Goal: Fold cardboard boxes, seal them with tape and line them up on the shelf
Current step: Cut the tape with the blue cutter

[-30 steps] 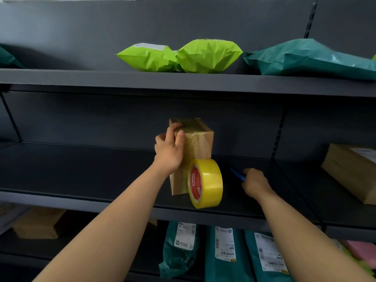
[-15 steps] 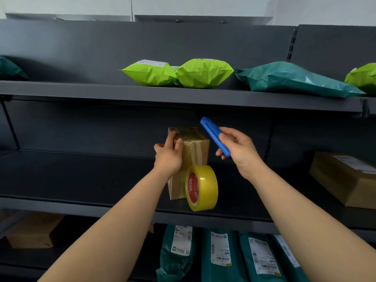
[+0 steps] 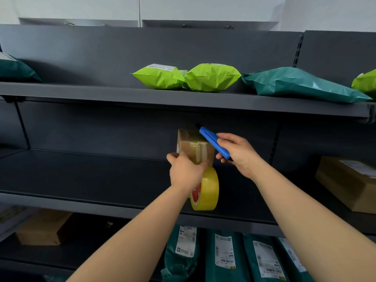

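Head view: cardboard box (image 3: 195, 147) stands on end on the middle shelf (image 3: 81, 176), its base hidden behind the left hand (image 3: 186, 173), whose fingers and thumb clasp its lower part. Right hand (image 3: 240, 154) grasps a blue cutter (image 3: 213, 144), tip over the box's upper right edge. Yellow tape roll (image 3: 207, 190) stands on its rim just before the box, near the shelf's front lip. Shelf surface extends left to the frame edge; a second carton (image 3: 350, 180) lies well apart at right.

Cannot see the cardboard box's (image 3: 193, 146) bottom behind the left hand (image 3: 186, 173) and yellow tape roll (image 3: 209, 190). Cannot make out the blue box cutter's (image 3: 210, 140) dark, blurred tip. Cannot read the labels (image 3: 224, 251) on the teal mailers (image 3: 179, 269): too small. Cannot see the whole brown parcel (image 3: 350, 180), cut by the right edge.
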